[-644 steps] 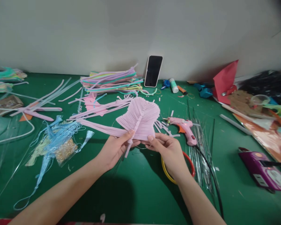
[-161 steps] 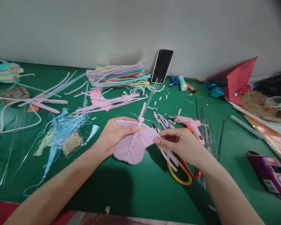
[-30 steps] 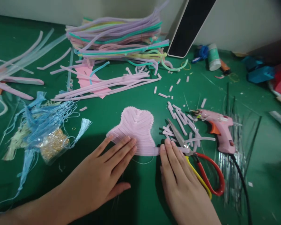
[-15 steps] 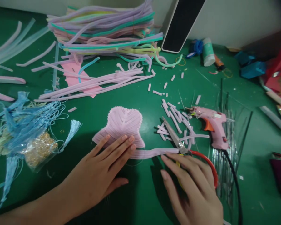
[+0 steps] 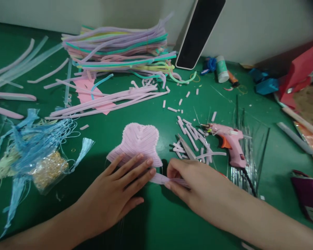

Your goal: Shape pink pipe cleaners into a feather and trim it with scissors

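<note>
A pink pipe-cleaner piece (image 5: 141, 139), made of strips laid side by side in a lobed shape, lies flat on the green table. My left hand (image 5: 120, 187) rests over its lower edge with the fingers stretched out. From under those fingers a loose pink pipe-cleaner strip (image 5: 159, 178) runs to the right. My right hand (image 5: 187, 180) pinches this strip between thumb and fingers. Just beyond the right hand lie scissors (image 5: 187, 147), their blades showing and their handles mostly hidden by the hand.
Short cut pipe-cleaner bits (image 5: 191, 135) and a pink glue gun (image 5: 231, 140) lie to the right. Blue tassels (image 5: 41, 139) and a bag of gold beads (image 5: 50, 170) are at the left. A pipe-cleaner bundle (image 5: 117, 41) lies at the back, near a black-faced panel (image 5: 200, 34).
My right hand has left the scissors, moved left and taken hold of the loose strip. The strip now slants down to the right. The left hand stays flat on the piece.
</note>
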Demonstrator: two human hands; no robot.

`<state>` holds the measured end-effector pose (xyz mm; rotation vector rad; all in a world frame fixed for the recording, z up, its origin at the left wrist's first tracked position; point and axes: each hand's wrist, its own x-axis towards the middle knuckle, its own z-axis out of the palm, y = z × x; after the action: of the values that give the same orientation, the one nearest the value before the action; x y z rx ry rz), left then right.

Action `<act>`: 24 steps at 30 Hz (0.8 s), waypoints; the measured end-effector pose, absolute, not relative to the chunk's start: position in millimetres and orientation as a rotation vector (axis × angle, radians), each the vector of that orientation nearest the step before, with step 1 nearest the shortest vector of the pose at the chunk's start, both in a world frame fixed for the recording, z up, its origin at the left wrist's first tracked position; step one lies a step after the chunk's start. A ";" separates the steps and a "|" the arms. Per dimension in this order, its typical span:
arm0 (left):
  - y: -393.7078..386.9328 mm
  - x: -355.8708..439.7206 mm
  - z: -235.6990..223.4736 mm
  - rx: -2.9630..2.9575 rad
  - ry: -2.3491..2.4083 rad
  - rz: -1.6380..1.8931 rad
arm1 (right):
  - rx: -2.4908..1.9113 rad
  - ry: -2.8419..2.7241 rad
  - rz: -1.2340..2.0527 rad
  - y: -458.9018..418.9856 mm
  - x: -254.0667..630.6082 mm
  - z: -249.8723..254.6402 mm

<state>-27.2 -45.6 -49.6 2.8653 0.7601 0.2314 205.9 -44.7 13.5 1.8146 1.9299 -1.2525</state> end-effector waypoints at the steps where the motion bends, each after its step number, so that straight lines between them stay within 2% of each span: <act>1: -45.4 -27.6 -49.7 2.868 0.754 0.241 | 1.792 1.830 -1.382 -39.6 207.3 16.7; 5: -44.2 -29.2 -50.2 2.891 0.729 0.271 | 1.541 1.436 -2.031 -22.5 216.0 16.4; 10: -44.3 -28.8 -49.4 2.892 0.738 0.302 | 1.443 1.349 -2.237 -23.3 223.1 -1.5; 16: -44.7 -29.9 -49.4 2.896 0.730 0.347 | 1.308 0.754 -2.714 -37.9 218.6 -5.7; 19: -44.9 -31.1 -50.4 2.891 0.719 0.338 | 1.282 0.804 -2.724 -39.4 215.9 -1.7; 24: -43.9 -31.6 -49.8 2.898 0.694 0.327 | 1.246 0.870 -2.520 -35.4 217.2 -3.2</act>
<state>-31.6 -43.9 -49.8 2.8978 0.6939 0.3268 217.2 -35.4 -3.2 1.2462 0.8701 -2.5205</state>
